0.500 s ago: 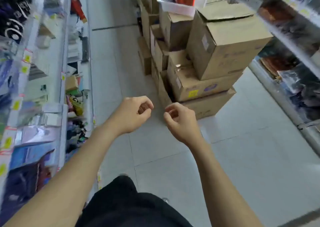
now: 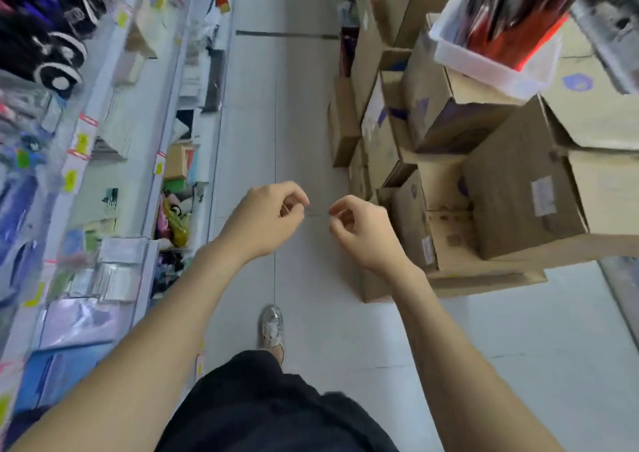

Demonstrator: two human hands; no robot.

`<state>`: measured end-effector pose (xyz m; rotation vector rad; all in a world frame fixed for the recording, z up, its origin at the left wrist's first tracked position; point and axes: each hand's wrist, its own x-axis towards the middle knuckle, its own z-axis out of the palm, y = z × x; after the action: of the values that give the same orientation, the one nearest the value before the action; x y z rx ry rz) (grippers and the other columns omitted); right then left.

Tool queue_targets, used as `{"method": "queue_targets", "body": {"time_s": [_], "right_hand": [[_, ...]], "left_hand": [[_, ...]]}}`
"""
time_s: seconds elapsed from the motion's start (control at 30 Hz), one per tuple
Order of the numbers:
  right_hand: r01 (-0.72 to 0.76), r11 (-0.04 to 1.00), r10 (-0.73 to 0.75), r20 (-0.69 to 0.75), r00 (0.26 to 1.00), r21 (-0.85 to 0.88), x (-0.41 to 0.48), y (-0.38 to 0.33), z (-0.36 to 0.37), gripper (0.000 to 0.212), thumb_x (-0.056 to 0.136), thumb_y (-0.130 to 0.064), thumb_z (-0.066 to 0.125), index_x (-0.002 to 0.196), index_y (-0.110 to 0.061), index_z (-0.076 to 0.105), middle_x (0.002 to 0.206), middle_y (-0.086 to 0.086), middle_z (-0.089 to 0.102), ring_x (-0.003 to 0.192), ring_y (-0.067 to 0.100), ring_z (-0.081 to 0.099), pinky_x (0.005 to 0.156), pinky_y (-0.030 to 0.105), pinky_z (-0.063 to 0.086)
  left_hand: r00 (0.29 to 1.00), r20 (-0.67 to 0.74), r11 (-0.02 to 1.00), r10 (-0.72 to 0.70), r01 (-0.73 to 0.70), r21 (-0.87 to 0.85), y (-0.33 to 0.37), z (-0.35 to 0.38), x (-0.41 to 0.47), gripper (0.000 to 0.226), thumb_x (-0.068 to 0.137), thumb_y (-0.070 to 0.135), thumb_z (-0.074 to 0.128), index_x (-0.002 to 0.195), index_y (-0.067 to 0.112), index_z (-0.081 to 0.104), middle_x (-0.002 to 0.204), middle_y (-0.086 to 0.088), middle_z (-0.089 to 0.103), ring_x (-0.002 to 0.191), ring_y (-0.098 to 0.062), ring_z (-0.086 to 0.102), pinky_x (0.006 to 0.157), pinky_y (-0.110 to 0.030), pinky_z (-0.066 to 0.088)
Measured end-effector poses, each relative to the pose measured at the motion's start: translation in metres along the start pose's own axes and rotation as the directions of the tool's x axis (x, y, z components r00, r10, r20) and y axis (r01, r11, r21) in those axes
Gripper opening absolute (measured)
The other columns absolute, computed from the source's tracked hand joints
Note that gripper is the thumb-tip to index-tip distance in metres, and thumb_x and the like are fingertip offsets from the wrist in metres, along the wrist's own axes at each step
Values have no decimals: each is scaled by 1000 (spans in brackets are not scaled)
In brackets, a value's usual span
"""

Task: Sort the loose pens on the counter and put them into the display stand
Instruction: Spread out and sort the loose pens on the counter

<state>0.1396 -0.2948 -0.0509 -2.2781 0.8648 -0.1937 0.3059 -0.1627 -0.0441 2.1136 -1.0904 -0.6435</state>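
I stand in a shop aisle with both hands held out at waist height above the floor. My left hand (image 2: 266, 216) and my right hand (image 2: 359, 230) have their fingers curled, and each pinches one end of a thin pale strand (image 2: 316, 213) stretched between them; it looks like a rubber band, though it is too faint to be sure. No pens, counter or display stand appear in the head view.
Shelves of stationery (image 2: 114, 161) line the left side. Stacked cardboard boxes (image 2: 518, 189) crowd the right, topped by a white bin (image 2: 491, 64) of red and black packs. A grey tiled floor (image 2: 276, 106) runs ahead between them. My silver shoe (image 2: 272, 325) is below.
My hands have drawn slightly apart and the thin strand now shows between them. The view has swung so the aisle runs straight ahead and the boxes sit further right.
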Motion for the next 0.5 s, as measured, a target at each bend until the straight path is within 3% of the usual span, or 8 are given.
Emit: {"method": "queue_targets", "body": {"time_s": [0.17,0.33,0.4,0.5], "right_hand": [[-32,999,32,-29,999,1,135,-10,-23,19,96,-23,63,112,-17,71,98,-2,73,89,16,69,83,35,59],[-51,995,54,-37,998,84,269,3,-45,16,99,-20,63,113,-17,71,94,-6,73,83,2,67,75,14,50],[-33,994,35,-18,999,103,332,14,-49,16,100,-20,63,114,-17,71,95,-7,73,83,0,66,73,10,47],[-38,989,44,-37,998,142,426,29,-59,17,101,-21,62,115,-17,71,96,-6,73,85,3,67,75,16,50]], "left_hand": [[999,-36,1000,-22,21,-20,8,-56,136,16,97,23,61,98,32,74,85,19,72,81,1,66,76,-24,54],[998,67,1000,20,-18,-18,19,-89,284,14,100,22,63,98,30,75,88,16,72,82,1,65,72,-10,47],[992,120,999,42,-41,-10,20,-99,348,14,100,23,64,97,32,75,87,15,73,82,-1,66,74,-15,53],[990,136,999,40,-44,30,18,-112,445,14,99,24,64,96,34,74,87,17,73,82,-3,68,76,-33,61]]}}
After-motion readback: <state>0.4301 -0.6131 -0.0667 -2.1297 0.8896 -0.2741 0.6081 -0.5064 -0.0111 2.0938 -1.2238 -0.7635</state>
